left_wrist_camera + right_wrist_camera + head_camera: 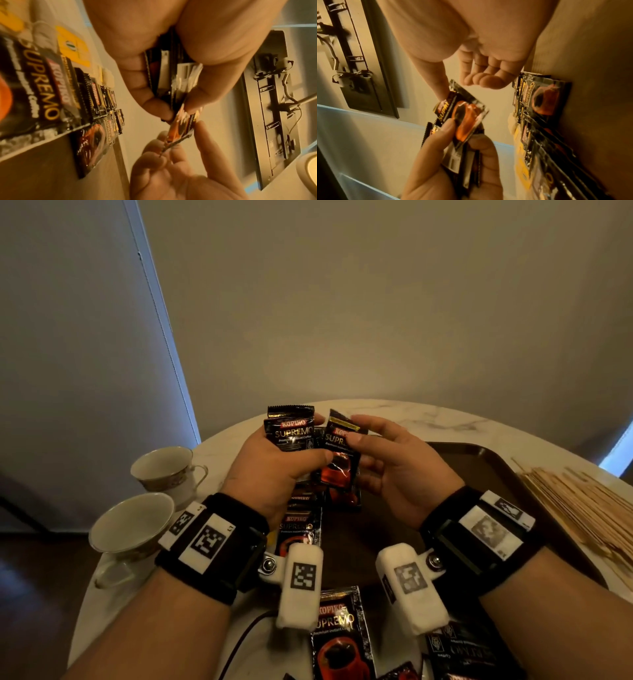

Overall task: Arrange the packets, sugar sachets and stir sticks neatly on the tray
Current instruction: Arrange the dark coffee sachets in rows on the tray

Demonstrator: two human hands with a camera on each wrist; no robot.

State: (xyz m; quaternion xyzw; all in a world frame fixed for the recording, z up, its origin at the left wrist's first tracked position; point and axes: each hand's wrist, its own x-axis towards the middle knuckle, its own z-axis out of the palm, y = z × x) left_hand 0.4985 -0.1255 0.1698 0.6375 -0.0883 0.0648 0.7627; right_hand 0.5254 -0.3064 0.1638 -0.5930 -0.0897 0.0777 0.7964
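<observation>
Head view: above the tray, left hand clamps a packet stack while right hand pinches one packet, likely laid on the tray next.

The black coffee packet in the left hand reads "KOPIKO SUPREMO". The packet lying near the front table edge shows "KOPIKO", "SUPREMO" and "Premium Instant Coffee". Square black-and-white code markers sit on the wristbands.

Home or hotel rm, marble table, teacups, wall TV, coffee tray
</observation>
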